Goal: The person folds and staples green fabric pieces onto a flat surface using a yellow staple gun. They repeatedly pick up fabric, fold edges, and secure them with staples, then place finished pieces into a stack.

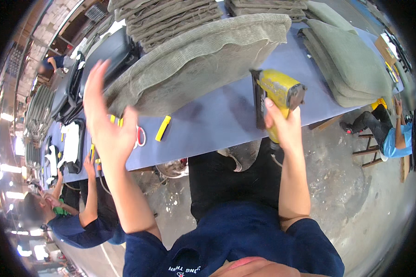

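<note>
My right hand (285, 128) grips a yellow and black staple gun (281, 87) above the table's near edge. A short piece of hose (276, 159) shows below its handle. My left hand (107, 131) is raised with the fingers stretched out and the thumb apart, holding nothing. Just beyond it, a large grey-green fabric-covered pad (203, 69) sits tilted on the table, its rough fabric edge turned toward me. Whether the left fingers touch the pad's left end I cannot tell. A yellow stick-shaped tool (162, 128) and red-handled scissors (141, 136) lie close to the left hand.
The blue-grey table (217, 104) carries stacked fabric covers (171, 21) at the back and grey-green pads (346, 64) at the right. Black padded parts (108, 53) are piled at left. One co-worker (85, 224) is at the left, another (397, 138) sits at the right.
</note>
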Available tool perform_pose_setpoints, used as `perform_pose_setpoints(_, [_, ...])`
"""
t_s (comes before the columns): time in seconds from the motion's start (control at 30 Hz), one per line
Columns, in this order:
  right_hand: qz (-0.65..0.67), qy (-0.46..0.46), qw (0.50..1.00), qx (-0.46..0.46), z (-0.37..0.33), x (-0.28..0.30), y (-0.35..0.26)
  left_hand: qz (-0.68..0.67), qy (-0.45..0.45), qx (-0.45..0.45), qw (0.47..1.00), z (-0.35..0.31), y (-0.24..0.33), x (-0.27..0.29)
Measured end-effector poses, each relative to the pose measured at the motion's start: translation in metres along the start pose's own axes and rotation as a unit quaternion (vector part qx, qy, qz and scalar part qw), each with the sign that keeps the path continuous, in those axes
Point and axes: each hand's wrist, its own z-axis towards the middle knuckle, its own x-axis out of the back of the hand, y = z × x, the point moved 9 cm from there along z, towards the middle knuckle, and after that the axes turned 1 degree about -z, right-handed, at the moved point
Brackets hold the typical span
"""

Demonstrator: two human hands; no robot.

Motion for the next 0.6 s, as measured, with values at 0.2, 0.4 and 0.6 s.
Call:
perform_pose_setpoints(0.2, [-0.011,0.022,0.961,0.276,-0.02,-0.069,-0.073,-0.118,-0.271,-0.114,0.948,0.076,0.051,-0.084])
perform_pose_setpoints(0.4, [-0.025,0.061,0.958,0.279,-0.025,-0.075,-0.042,-0.213,-0.446,-0.153,0.856,0.078,0.05,-0.134])
perform_pose_setpoints(0.6, [-0.23,0.036,0.928,0.292,-0.045,-0.077,0.003,-0.293,-0.518,0.077,0.8,0.077,0.011,-0.148])
